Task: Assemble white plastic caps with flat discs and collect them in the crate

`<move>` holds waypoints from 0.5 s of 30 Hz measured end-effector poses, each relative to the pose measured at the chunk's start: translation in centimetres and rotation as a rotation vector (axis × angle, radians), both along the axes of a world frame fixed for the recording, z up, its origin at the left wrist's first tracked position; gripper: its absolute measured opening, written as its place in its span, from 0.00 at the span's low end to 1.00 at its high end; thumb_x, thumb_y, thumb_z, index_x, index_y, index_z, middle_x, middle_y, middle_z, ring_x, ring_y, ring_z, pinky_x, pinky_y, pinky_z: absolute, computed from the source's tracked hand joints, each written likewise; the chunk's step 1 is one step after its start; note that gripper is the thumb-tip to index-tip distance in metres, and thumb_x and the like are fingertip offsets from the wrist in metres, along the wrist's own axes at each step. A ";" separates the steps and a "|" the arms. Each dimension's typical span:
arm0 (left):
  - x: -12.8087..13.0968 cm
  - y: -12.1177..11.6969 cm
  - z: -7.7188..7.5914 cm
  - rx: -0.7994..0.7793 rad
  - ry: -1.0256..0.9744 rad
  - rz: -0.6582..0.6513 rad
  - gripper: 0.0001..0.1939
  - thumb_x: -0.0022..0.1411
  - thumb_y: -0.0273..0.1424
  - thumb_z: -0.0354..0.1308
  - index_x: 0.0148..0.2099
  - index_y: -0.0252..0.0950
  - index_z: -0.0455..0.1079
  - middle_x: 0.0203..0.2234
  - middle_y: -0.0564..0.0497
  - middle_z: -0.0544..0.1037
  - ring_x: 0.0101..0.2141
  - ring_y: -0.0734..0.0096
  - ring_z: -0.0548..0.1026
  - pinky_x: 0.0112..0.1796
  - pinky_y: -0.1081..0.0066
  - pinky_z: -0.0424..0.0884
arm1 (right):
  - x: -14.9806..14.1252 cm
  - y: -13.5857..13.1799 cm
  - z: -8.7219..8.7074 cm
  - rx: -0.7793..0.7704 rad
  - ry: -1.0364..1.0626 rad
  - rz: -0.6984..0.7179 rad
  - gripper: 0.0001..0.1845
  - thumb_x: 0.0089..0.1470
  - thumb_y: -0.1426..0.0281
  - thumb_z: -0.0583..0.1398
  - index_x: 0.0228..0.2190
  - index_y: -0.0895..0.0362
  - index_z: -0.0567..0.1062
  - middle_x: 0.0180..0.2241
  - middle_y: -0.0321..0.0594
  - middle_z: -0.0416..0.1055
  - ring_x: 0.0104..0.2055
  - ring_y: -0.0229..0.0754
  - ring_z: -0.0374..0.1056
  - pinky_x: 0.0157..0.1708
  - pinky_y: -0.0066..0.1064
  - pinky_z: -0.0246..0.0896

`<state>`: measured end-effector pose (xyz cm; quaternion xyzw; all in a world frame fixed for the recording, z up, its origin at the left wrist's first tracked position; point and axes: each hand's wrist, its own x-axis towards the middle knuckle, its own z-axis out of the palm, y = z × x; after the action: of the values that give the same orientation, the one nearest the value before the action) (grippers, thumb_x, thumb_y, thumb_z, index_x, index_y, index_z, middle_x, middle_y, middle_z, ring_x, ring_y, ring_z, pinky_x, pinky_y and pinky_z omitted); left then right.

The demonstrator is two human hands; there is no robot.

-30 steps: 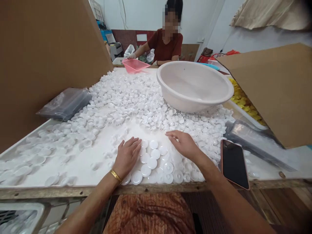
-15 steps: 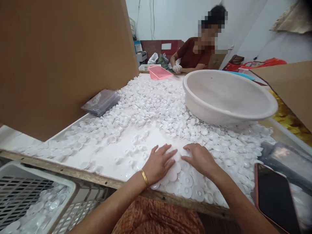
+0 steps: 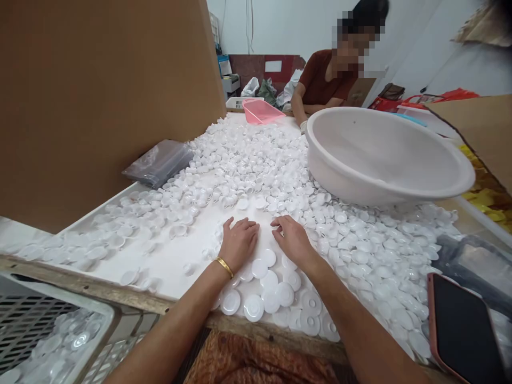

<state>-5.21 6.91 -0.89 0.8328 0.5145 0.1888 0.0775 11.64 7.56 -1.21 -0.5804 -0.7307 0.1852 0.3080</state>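
Several white plastic caps [image 3: 256,165] cover the white table [image 3: 168,261]. My left hand [image 3: 239,242], with a gold bangle on its wrist, lies palm down on the table, fingers stretched forward and close together. My right hand [image 3: 293,238] lies beside it, palm down, fingers slightly curled on the caps. A flat patch of caps [image 3: 276,293] sits between my wrists near the table's front edge. Neither hand grips anything.
A large white basin [image 3: 384,160] rests on the caps at the right. A phone [image 3: 464,330] lies at the near right. A brown cardboard wall [image 3: 104,96] stands at the left, a plastic bag [image 3: 160,162] beside it. A crate [image 3: 52,341] sits at the lower left. A person [image 3: 332,80] sits across, by a pink tray [image 3: 262,112].
Both hands slid forward, away from the front edge, uncovering the flat patch of caps by my wrists. The view turned left since one second ago.
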 end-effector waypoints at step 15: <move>-1.7 8.2 1.5 -0.032 0.349 0.187 0.11 0.55 0.34 0.55 0.34 0.32 0.75 0.35 0.39 0.73 0.43 0.52 0.67 0.39 0.61 0.62 | -1.0 -1.0 -0.3 -0.011 0.028 0.134 0.15 0.51 0.72 0.57 0.43 0.57 0.70 0.43 0.43 0.69 0.41 0.42 0.67 0.41 0.35 0.62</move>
<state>-6.89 15.16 0.64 0.8003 0.5981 0.0396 -0.0177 10.68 6.54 -1.52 -0.5291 -0.7627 0.2175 0.3018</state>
